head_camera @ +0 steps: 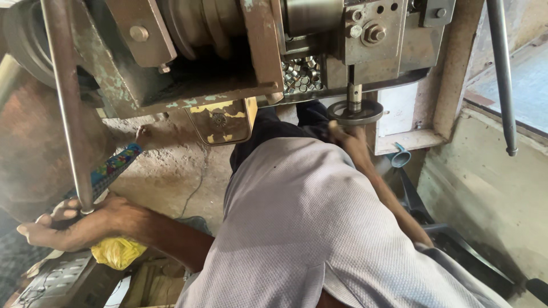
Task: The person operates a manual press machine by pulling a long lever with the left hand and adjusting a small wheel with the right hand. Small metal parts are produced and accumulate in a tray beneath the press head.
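Left hand sits low at the left edge, fingers curled closed around the bottom end of a long metal lever rod; the rod runs steeply up from the hand to the top of frame. Just under that hand is a crumpled yellow bag, touching or nearly touching the wrist. A strip of patterned multicolour cloth hangs just right of the rod. Right hand is stretched out ahead and up against the underside of a small round handwheel on a short vertical shaft, below the machine's front. The hand is motion-blurred, so I cannot tell whether its fingers grip the wheel or only touch it. The machine is old, rusty, with flaking green and yellow paint, and fills the top of the view; a large pulley sits in its frame. A tray of small shiny metal cylinders is tucked in behind, between the pulley housing and the handwheel shaft. A light grey shirt covers the centre. A small blue funnel is on the right, near the forearm. Second thin rod hangs at far right, well apart from both hands.
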